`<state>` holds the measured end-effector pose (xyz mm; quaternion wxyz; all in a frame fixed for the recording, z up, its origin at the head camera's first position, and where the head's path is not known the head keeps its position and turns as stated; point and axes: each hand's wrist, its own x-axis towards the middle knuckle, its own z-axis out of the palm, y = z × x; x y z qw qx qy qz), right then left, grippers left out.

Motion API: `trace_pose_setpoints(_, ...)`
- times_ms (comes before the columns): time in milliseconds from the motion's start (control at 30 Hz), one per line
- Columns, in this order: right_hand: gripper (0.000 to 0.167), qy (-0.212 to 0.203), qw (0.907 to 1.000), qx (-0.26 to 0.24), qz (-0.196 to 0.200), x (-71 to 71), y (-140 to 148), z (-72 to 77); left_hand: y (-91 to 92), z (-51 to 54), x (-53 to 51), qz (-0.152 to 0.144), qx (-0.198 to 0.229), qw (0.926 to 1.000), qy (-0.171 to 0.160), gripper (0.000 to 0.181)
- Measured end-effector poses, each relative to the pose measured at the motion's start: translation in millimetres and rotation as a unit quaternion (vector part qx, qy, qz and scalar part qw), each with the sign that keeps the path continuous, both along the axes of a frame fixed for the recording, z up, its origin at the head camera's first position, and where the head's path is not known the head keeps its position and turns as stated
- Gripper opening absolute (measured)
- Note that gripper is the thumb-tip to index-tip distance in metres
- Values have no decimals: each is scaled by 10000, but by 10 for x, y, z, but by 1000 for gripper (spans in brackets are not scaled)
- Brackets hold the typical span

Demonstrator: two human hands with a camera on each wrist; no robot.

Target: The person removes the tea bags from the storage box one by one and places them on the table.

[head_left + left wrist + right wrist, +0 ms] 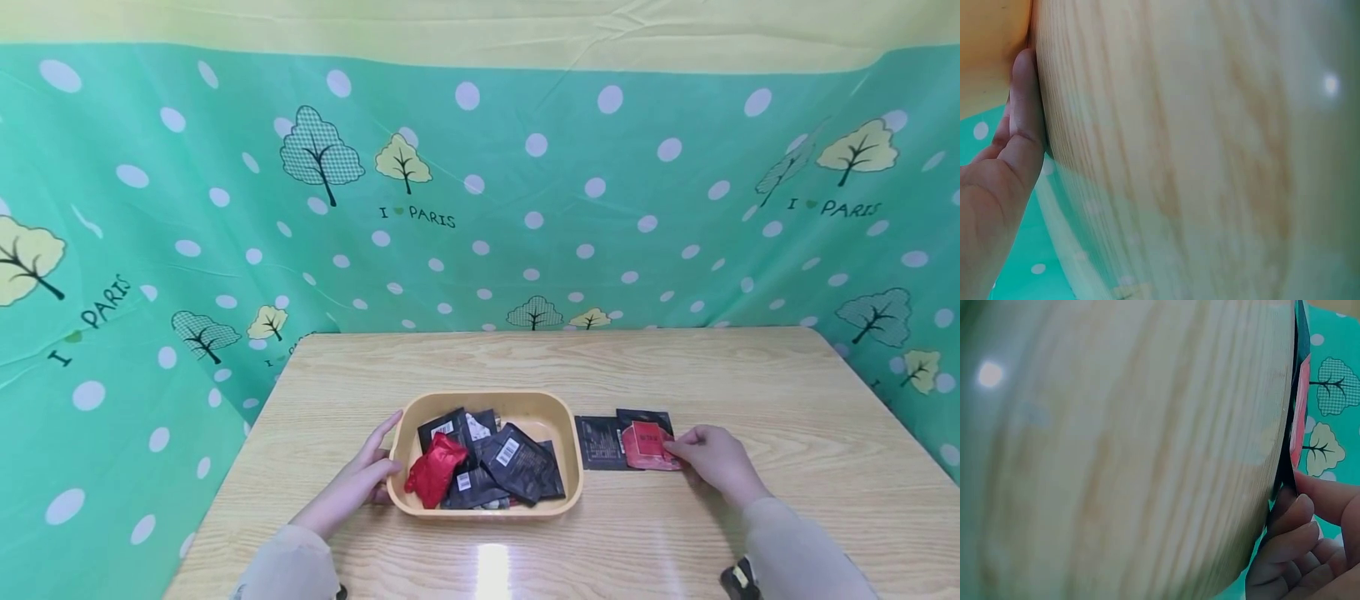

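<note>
A yellow plastic basin [576,492] stands on the table, holding several black packets [517,462] and a shiny red packet [435,471]. My left hand [372,467] rests against the basin's left end with its fingers spread along the outer wall; the left wrist view shows a nearly straight digit [1025,94] touching that wall. To the right of the basin, my right hand [714,457] pinches the right edge of a black packet with a red and pink front [647,442] between thumb and forefinger. That packet overlaps another black packet [598,442] lying flat beside the basin.
The light wood-grain table [525,362] carries all these things. A green dotted cloth [562,192] with printed trees hangs behind the table and along both its sides. Light glares off the tabletop near the front.
</note>
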<state>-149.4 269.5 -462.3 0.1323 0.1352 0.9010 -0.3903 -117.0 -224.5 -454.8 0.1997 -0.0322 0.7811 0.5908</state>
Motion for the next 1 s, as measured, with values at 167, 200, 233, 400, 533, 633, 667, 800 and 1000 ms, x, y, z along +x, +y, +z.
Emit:
trace_pose_setpoints(167,33,-36,10000,72,-9,-5,11,-10,12,-8,-4,120,-34,9999,-21,74)
trace_pose_setpoints(200,33,-40,10000,72,-20,-4,15,-15,13,-10,-6,134,-32,9999,-25,74)
trace_pose_setpoints(233,33,-42,10000,64,-31,-3,18,-19,15,-12,-7,146,-36,9999,-30,74)
trace_pose_setpoints(400,30,-19,10000,-13,-57,6,26,-30,10,-18,-2,138,-52,9999,-42,73)
trace_pose_setpoints(533,27,-15,10000,-91,-24,2,26,-22,5,-20,-2,132,-33,9999,-44,73)
trace_pose_setpoints(633,27,-33,9999,-131,-24,-1,26,-9,4,-22,-9,131,9,9999,-38,74)
trace_pose_setpoints(667,27,-44,9999,-146,-37,1,25,-5,3,-24,-11,129,16,9999,-34,74)
trace_pose_setpoints(800,29,-92,9998,-183,-88,8,19,1,-5,-26,-12,44,49,10000,2,75)
trace_pose_setpoints(1000,32,18,9999,-148,-83,21,11,22,-5,-14,-5,-43,113,9999,20,76)
